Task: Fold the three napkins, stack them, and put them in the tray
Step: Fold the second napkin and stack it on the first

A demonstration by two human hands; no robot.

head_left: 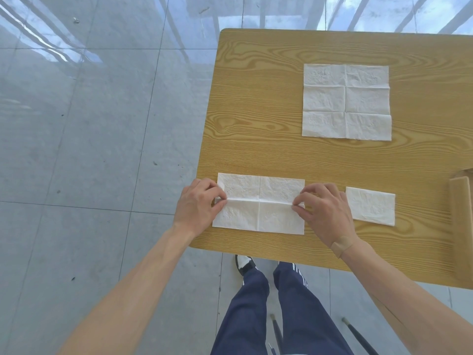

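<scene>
A white napkin lies near the front left corner of the wooden table, with a folded edge running across its middle. My left hand pinches that edge at the napkin's left end. My right hand pinches the same edge at the right end. A small folded napkin lies just right of my right hand. An unfolded napkin lies flat farther back. The wooden tray is partly cut off at the right edge of the view.
The table's left and front edges drop to a glossy grey tiled floor. My legs in dark blue trousers stand just before the front edge. Thin dark legs of some furniture show beside them.
</scene>
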